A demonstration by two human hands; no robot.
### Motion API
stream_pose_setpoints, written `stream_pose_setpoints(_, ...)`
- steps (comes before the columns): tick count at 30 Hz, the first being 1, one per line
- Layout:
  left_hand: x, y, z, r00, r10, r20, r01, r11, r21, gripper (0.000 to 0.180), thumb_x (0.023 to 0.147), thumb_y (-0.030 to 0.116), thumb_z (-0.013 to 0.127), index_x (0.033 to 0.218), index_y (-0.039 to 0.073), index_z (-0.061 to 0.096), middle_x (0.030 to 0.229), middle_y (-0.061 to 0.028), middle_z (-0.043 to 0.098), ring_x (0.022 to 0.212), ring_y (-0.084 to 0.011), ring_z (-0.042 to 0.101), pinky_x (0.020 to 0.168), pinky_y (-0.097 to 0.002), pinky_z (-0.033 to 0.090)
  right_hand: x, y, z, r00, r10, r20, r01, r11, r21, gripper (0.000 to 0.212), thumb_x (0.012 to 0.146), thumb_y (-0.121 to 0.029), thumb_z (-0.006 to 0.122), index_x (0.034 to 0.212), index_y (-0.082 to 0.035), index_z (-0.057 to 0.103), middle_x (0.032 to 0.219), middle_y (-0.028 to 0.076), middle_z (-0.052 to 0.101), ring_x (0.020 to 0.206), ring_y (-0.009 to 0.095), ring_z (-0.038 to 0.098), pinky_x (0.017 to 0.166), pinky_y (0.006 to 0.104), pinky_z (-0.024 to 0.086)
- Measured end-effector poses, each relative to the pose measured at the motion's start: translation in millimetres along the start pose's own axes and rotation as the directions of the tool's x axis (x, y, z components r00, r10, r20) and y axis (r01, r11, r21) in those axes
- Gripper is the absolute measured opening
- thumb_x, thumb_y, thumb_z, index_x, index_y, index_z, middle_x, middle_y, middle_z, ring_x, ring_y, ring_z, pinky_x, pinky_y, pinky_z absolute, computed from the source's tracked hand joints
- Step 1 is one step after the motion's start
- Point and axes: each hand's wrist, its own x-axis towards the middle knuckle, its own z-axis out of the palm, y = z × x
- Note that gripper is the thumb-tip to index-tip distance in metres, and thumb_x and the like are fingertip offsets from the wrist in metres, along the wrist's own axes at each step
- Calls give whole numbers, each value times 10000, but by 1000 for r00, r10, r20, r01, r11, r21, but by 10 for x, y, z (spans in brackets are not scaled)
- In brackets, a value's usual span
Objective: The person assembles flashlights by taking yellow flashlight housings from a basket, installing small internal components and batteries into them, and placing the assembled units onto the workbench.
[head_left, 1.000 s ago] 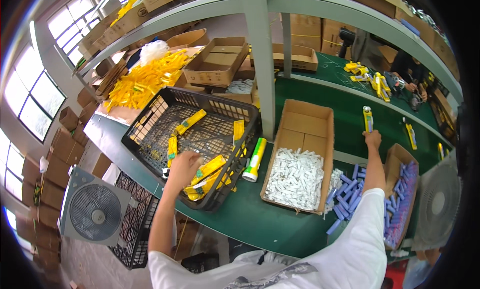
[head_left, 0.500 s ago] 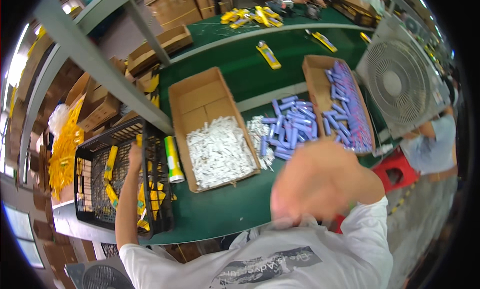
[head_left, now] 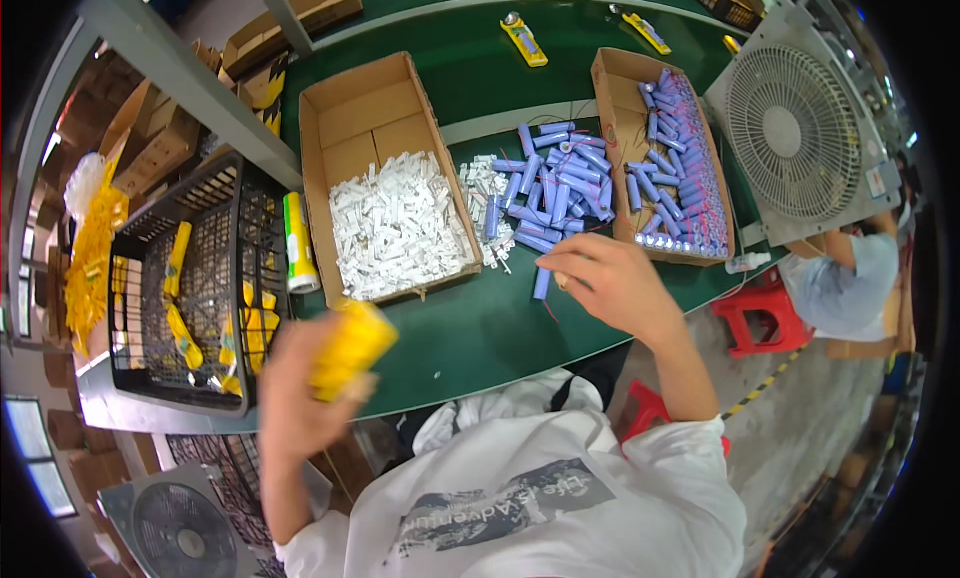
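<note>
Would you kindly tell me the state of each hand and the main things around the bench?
Left hand: closed around a yellow piece, blurred
Yellow piece: held, blurred
Right hand: at a purple cylinder, grip unclear
Purple cylinder: partly covered by the hand
Left box: open, partly filled with white pieces
Right box: open, partly filled with cylinders
Black crate: open, holding yellow pieces
Large fan: running or not, unclear

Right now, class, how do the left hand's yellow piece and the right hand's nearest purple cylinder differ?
The yellow piece looks wider; the purple cylinder, slimmer. The yellow piece is blurred, in the left hand; the purple cylinder is sharper, by the right hand's fingertips. Each is near a hand.
</note>
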Motion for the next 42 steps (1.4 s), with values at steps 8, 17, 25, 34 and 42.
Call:
stream_pose_setpoints(8, -91, -363, 1471, 931, 228, 286, -289, 937, 194, 452, 879, 279, 781, 1302, 145, 696, 1175, -108, 675, 1080, -337, 630, 1021, -461, 470, -262, 432, 804, 949, -98, 301, 193, 932, -308, 314, 852, -101, 735, 1165, -111, 750, 1171, 0, 700, 1074, 234, 653, 901, 362, 551)
stream_pose_setpoints(17, -183, -314, 1689, 993, 107, -57, -102, 991, 80, 352, 858, 202, 821, 1164, 66, 713, 1263, -120, 659, 1136, -347, 614, 1017, -477, 478, -569, -65, 1007, 894, 426, -140, -96, 488, 868, 404, 912, -107, 773, 1284, -18, 640, 1238, 121, 711, 1010, 163, 659, 854, 328, 515)
stream_pose_setpoints(25, -237, -329, 1816, 989, 48, -139, -49, 999, -5, 140, 905, 145, 781, 915, 19, 720, 1200, -122, 705, 1095, -338, 635, 969, -460, 479, -617, -203, 1177, 745, 660, 95, -60, -76, 995, 656, 1020, -149, 720, 1566, 15, 396, 1266, 204, 702, 1017, 169, 674, 862, 302, 518)
stream_pose_setpoints(34, -144, -340, 1925, 983, 42, -181, -60, 994, -93, 68, 847, 48, 741, 877, -4, 710, 1142, -134, 710, 1046, -330, 655, 938, -445, 481, -364, -451, 1012, 941, 328, 81, -281, 630, 724, 424, 932, -75, 778, 1335, -16, 662, 1192, 137, 741, 1089, 248, 713, 921, 384, 575)
stream_pose_setpoints(42, -196, -397, 1930, 973, 32, -228, -74, 981, -177, 97, 860, 45, 762, 936, -5, 728, 1161, -132, 710, 1112, -337, 656, 1017, -462, 488, -85, -539, 1288, 968, -153, 197, 88, 948, 306, 427, 886, -32, 773, 1301, -38, 674, 1100, 116, 732, 997, 311, 701, 820, 402, 588)
